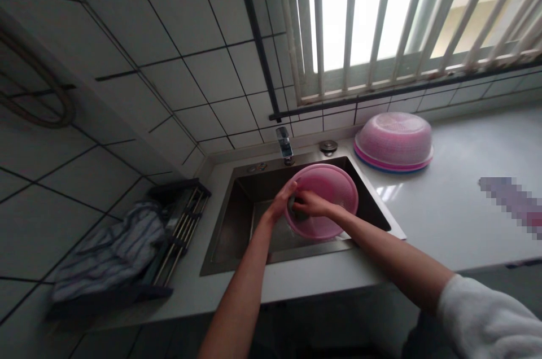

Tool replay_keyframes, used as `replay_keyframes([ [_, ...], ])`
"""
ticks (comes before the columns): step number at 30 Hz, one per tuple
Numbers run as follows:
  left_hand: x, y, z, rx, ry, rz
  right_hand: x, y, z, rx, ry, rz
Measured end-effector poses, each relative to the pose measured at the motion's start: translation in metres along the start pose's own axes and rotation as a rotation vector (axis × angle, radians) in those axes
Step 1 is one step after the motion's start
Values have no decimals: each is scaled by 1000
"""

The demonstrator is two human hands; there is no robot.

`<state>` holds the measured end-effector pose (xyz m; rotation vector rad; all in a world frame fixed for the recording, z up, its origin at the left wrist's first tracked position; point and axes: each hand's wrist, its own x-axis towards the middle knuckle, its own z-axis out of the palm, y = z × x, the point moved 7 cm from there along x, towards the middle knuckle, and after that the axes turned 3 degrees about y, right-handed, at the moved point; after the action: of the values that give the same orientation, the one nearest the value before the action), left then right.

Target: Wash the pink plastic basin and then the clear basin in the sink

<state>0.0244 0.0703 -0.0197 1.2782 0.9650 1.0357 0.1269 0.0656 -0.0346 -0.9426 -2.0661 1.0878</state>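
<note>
A pink colander point(339, 187) is held tilted in the steel sink point(231, 229), its inner side facing me. My left hand point(279, 201) is closed on the colander's left rim. Inside the bowl, near that same rim, my right hand point(312, 202) presses a dark green scouring pad point(300, 213) against the wall. The right fingers partly cover the pad. Behind the colander stands the tap point(284, 143); whether water runs cannot be made out.
Upturned pink basins point(393, 139) are stacked on the white counter point(457, 212) right of the sink. Left of it stands a dark rack point(182, 235) with a striped cloth point(122, 246). A drain plug point(328, 147) sits behind the sink. A pixelated purple item point(512, 201) lies far right.
</note>
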Motion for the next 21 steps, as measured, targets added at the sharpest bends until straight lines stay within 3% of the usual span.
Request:
replay_keyframes([
  [3, 0, -1, 3, -35, -16, -11, 4, -2, -23, 109, 216, 9],
  [5, -1, -1, 4, -53, -26, -19, 5, -1, -26, 139, 219, 11],
  [7, -1, 0, 4, -54, -20, -14, 3, 1, -12, 131, 65, 7],
  [10, -1, 0, 2, -38, -5, -5, -8, 9, 23, 32, -314, 43],
  [12, 0, -1, 2, -20, -18, -2, -14, 14, 35, -35, -437, 64],
  [14, 0, -1, 3, -2, -34, 7, -8, 12, 27, -35, -321, 46],
  [18, 1, -3, 3, 0, -39, 9, 5, 5, -18, 88, 164, 21],
  [20, 1, -3, 3, 11, -42, 2, 6, 5, -25, 114, 210, 23],
  [21, 2, -3, 2, 21, -35, 3, 6, 5, -21, 117, 156, 20],
])
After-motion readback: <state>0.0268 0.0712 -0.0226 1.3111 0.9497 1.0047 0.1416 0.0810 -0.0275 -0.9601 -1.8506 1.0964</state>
